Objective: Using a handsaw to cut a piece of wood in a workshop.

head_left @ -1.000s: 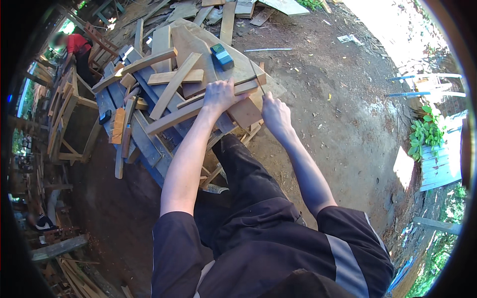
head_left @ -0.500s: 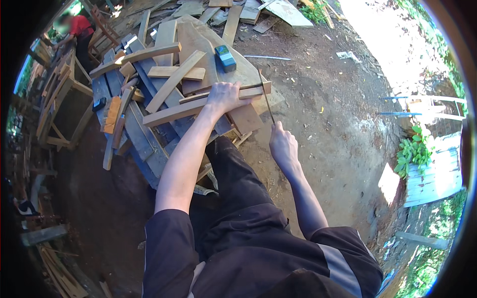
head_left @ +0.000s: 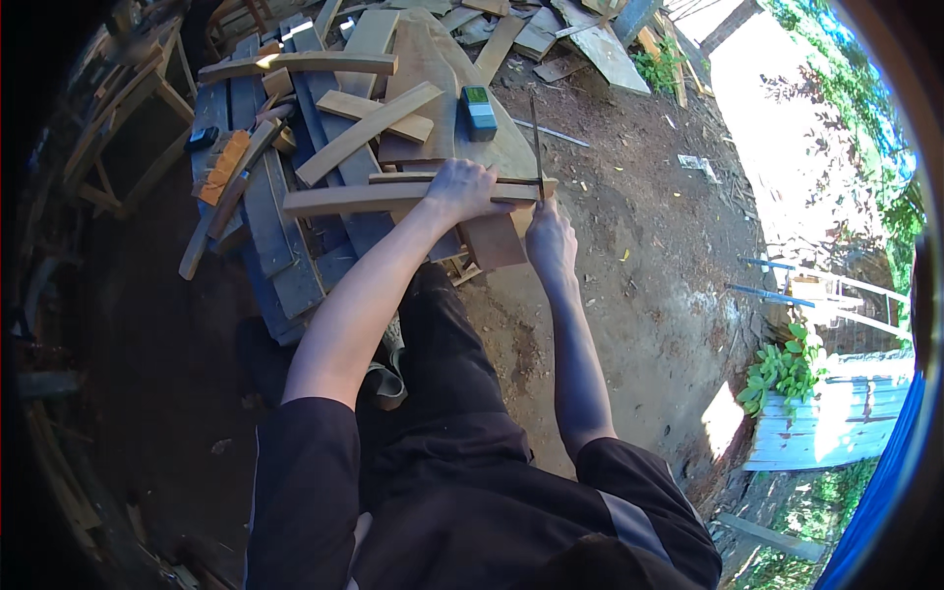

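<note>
My left hand (head_left: 460,191) is wrapped over a long wooden piece (head_left: 344,201), pressing it down on the pile of boards. A thinner strip (head_left: 398,178) lies along its far side. My right hand (head_left: 551,244) is closed around the handle of a handsaw (head_left: 535,133), the handle mostly hidden by the fingers. The blade, seen nearly edge-on, crosses the piece close to its right end and points away from me. Just beyond my left hand, a blue and dark box-shaped thing (head_left: 479,113) stands on a wide plank (head_left: 438,59).
Crossed offcuts (head_left: 379,128), an orange block (head_left: 224,167) and a wooden-handled tool (head_left: 231,205) lie on the dark boards (head_left: 285,251) to the left. A wooden frame (head_left: 128,147) stands farther left. Bare earth (head_left: 639,275) stretches to the right, toward a leafy plant (head_left: 787,374).
My right hand has pushed the saw forward, coming up close to the wood. My left hand keeps its hold on the wooden piece. The whole view has shifted a little.
</note>
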`<state>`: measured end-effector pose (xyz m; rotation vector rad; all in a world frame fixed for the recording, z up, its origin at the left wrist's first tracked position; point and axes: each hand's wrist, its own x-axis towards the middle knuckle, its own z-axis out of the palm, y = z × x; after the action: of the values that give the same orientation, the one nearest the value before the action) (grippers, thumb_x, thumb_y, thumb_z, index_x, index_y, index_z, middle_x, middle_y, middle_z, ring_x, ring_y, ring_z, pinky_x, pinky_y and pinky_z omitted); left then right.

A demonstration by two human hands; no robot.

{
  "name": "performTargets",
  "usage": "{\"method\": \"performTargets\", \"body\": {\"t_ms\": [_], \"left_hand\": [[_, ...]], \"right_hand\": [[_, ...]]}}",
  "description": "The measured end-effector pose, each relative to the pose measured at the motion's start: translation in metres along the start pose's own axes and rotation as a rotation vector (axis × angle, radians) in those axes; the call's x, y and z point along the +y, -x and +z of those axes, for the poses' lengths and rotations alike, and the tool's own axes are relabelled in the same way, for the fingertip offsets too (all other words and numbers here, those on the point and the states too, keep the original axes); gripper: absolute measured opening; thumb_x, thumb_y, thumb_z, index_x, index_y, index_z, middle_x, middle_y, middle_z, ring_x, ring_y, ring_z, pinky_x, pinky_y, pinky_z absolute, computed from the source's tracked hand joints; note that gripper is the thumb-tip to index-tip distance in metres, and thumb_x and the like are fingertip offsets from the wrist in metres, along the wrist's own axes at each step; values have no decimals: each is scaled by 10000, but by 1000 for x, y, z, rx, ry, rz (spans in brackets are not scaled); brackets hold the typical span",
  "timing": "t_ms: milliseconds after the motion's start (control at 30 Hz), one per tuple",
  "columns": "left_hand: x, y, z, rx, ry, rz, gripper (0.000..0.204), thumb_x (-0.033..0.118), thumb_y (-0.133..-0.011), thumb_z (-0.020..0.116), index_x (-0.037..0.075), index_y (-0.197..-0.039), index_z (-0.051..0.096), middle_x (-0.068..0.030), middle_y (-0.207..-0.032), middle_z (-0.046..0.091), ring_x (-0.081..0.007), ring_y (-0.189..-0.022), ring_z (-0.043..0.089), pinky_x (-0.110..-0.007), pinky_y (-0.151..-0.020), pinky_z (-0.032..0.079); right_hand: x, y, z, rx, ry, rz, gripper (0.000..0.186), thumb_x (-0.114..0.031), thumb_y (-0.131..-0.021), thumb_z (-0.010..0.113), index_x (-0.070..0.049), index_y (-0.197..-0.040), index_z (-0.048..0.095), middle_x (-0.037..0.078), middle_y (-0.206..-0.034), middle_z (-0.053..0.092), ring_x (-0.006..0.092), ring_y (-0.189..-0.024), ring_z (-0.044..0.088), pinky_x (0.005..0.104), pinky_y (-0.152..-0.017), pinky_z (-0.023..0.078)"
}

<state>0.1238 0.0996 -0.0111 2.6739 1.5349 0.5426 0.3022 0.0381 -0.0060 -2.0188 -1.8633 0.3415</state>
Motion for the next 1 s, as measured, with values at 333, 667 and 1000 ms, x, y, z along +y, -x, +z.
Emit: {"method": "performTargets", "body": {"t_ms": [333, 667, 1000], "left_hand": [[2, -10, 5, -1, 7, -109, 785, 801, -707, 646, 46, -910, 713, -183, -785, 720, -335, -804, 728, -431, -753, 572], [-9, -7, 2, -47, 15, -28, 736, 753, -730, 668, 38, -902, 701, -188, -771, 713, -331, -792, 726, -423, -758, 572], [1, -8, 9, 31, 0, -1, 684, 722, -747, 682, 47, -853, 663, -160, -708, 693, -314, -732, 723, -401, -699, 579]], "right_hand": [[3, 25, 6, 3, 52, 46, 287, -262, -1047, 388, -18, -1034, 537, 302, -829, 680, 490, -823, 674, 583, -723, 515], [9, 85, -29, -150, 77, 137, 316, -278, -1053, 383, -6, -1027, 542, 317, -830, 667, 512, -830, 656, 606, -732, 498], [5, -13, -6, -23, 77, 28, 337, -272, -1044, 377, -1, -1036, 577, 305, -938, 682, 501, -918, 656, 586, -788, 506]]}}
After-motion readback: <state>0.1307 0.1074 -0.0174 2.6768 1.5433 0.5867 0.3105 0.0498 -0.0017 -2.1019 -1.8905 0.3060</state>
